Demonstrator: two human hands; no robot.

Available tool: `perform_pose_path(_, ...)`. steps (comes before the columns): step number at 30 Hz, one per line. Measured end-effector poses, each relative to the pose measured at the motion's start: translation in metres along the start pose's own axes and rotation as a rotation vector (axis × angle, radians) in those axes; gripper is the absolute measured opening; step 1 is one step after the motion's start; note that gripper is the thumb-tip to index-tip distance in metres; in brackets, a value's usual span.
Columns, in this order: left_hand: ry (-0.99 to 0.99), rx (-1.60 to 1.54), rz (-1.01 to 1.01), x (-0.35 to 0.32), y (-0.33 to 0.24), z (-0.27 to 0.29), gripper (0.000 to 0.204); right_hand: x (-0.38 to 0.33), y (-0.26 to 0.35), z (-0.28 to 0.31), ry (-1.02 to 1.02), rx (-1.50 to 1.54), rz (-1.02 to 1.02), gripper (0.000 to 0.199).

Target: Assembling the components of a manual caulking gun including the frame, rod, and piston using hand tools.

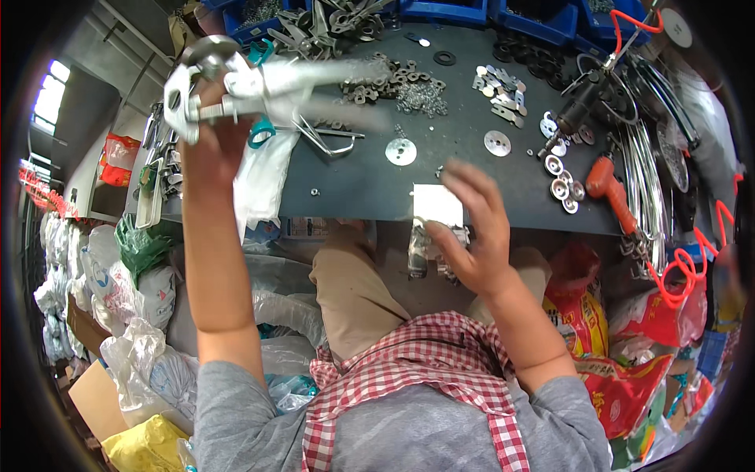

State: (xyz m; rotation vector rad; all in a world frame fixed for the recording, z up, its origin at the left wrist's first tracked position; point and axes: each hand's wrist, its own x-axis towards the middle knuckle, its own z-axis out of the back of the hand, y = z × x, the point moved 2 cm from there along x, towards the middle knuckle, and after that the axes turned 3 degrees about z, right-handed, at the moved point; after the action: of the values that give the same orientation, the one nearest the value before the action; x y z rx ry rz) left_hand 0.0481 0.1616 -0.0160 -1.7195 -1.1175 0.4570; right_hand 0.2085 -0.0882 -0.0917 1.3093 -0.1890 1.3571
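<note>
My left hand [215, 145] is raised over the left end of the bench, fingers closed round a shiny metal tool [185, 102]. The tool has a round cap, a bolt-like part and two long handles smeared by motion; its exact kind does not show. Near the bench's front edge, my right hand [481, 248] has its fingers apart with nothing visible in them. Just beside its thumb is a bright square metal plate [437, 206] on a small fixture [418, 256] that juts out from the edge. Two flat metal discs [401, 152] lie farther back.
Piles of small metal parts [421, 96] and black rings [535, 59] cover the dark bench [354, 189]. Blue bins [444, 9] line the back. On the right are an orange-handled power tool [609, 189], metal rods [645, 181] and a coiled red hose [683, 275]. Bags [149, 370] crowd the floor.
</note>
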Motion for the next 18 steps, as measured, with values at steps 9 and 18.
perform_pose_path(9,0.199,-0.57,0.504,-0.141,0.067,-0.036,0.036,-0.033,0.031,-0.038,0.487,0.451,-0.542,0.036)
perform_pose_path(18,-0.148,0.017,0.27,-0.159,0.045,0.014,0.039,0.044,-0.069,-0.045,0.278,0.269,-0.616,0.023)
